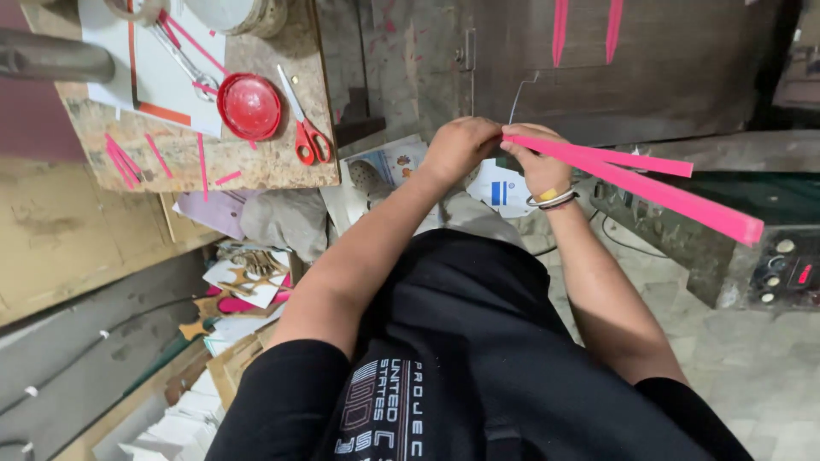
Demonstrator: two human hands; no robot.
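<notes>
two pink paper strips (649, 183) pinched at one end by both hands, held above the lap.

left hand (457, 147) and right hand (540, 166) meet at the strips' near end, fingers pressed together on the paper; the strips fan out to the person's right, over a green-topped machine (752, 256). bangles sit on the right wrist. well apart to the left, a wooden board (256, 154) bears red-handled scissors (303, 119), a red round lid (248, 106) and loose pink offcuts (124, 160).
</notes>
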